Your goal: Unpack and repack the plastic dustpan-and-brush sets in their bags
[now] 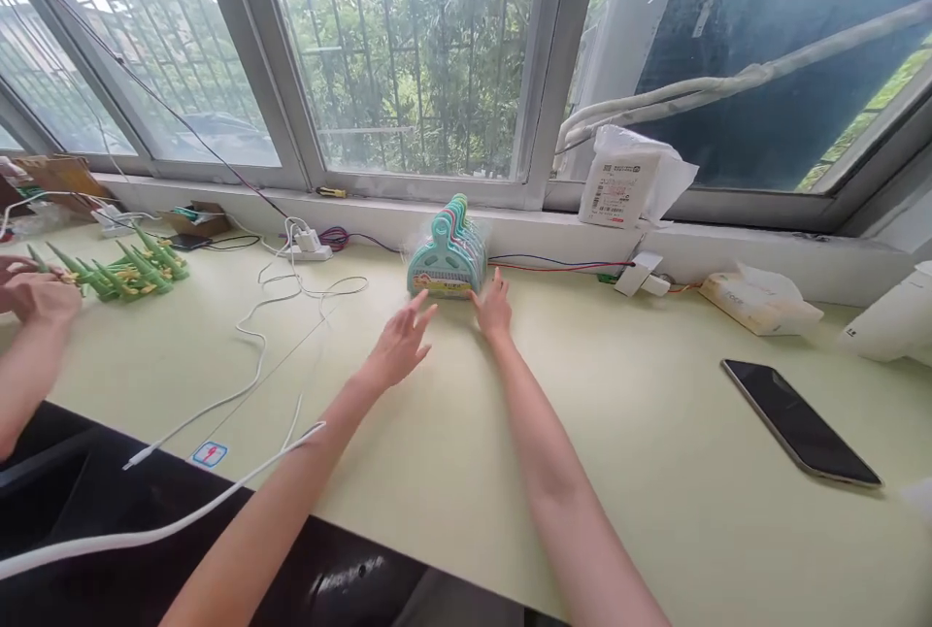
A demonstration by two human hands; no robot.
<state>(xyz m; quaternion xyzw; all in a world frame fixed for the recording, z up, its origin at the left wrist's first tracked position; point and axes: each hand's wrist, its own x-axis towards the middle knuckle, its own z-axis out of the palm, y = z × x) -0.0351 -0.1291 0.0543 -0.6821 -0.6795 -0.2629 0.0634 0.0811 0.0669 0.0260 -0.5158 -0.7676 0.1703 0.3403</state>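
Note:
At the back of the table, against the sill, stands a row of teal, plastic-wrapped items [441, 263] with rounded handles pierced by a hole, resembling small dustpans. A yellow label strip runs along the lower front of the nearest one, and pink and green edges show behind it. My left hand [400, 341] hovers just in front, to the left, its fingers apart and holding nothing. My right hand [495, 307] is at the row's lower right corner, fingers stretched out; whether it touches the wrap I cannot tell.
Far left, another person's hands [36, 292] work at green pointed objects [131, 268]. White cables [254, 355] trail over the table's left half, one crossing near my left forearm. A phone [797, 418] and a tissue pack [761, 302] lie right; a white package [630, 181] sits on the sill.

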